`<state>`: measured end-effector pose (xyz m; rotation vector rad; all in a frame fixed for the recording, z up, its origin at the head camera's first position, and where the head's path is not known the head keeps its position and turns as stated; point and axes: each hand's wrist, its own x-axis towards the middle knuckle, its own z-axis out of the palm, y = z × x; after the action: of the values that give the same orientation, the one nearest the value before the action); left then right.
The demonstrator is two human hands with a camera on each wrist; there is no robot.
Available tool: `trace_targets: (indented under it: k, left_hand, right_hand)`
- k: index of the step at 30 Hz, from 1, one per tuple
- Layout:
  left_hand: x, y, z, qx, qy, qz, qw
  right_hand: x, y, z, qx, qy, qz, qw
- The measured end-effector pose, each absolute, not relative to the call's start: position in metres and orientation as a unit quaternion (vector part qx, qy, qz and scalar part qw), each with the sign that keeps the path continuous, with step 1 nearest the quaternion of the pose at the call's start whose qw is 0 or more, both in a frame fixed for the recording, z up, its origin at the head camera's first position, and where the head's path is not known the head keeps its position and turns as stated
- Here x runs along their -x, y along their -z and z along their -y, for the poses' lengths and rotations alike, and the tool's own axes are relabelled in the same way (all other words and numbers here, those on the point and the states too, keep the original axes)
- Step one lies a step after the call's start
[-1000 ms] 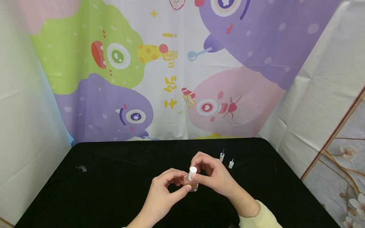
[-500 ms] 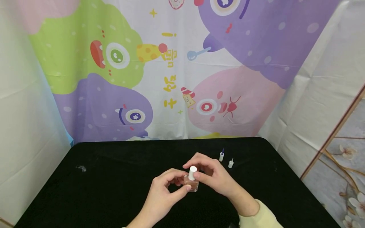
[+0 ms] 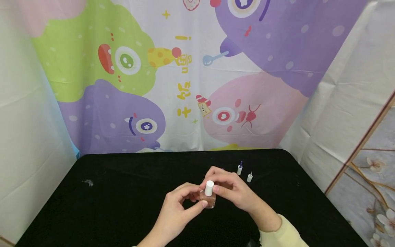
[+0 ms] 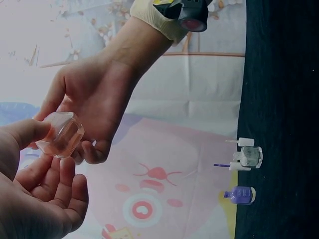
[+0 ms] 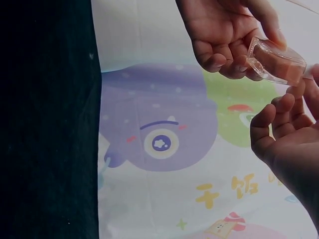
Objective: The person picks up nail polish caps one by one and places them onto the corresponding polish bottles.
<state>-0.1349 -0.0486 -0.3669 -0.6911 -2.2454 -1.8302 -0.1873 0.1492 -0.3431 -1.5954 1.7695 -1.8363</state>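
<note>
My left hand (image 3: 176, 209) pinches a small glass nail polish bottle (image 3: 208, 200) between thumb and fingers, above the black table. The bottle is upright, with pinkish-brown polish inside and a white cap (image 3: 209, 188) on top. Around that cap curl the thumb and fingers of my right hand (image 3: 236, 192); the fingertips behind it are partly hidden. In the left wrist view the bottle (image 4: 64, 134) shows between both hands, its cap hidden. The right wrist view shows the bottle (image 5: 277, 62) in the left hand (image 5: 229, 37), with the right hand (image 5: 294, 124) at its cap end.
Two white caps, one with a purple brush (image 3: 240, 169) and one with a pale brush (image 3: 250, 177), stand brush-up on the black table (image 3: 123, 199). The left wrist view also shows an uncapped purple bottle (image 4: 242, 195) and a clear bottle (image 4: 251, 157) there. A cartoon curtain (image 3: 185, 137) hangs behind.
The right hand's fingers loosened and extended leftward behind the cap, then curled back around it. The left hand and bottle have stayed almost still.
</note>
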Motion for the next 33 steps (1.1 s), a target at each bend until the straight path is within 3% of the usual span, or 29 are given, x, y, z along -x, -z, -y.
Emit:
trace_targets:
  k: [8,14,33]
  left_hand:
    - [0.135,0.3662,0.0483,0.228,0.613,0.752,0.084]
    - [0.1355,0.366,0.0483,0.228,0.612,0.753,0.083]
    - [0.1353,0.3651,0.0441,0.224,0.607,0.757,0.09]
  right_hand:
    - [0.1874,0.3446,-0.1498,0.525,0.605,-0.595,0.057]
    - [0.1885,0.3457,-0.1491,0.525,0.583,-0.621,0.007]
    - [0.1838,0.3482,-0.1436,0.429,0.59,-0.683,-0.039]
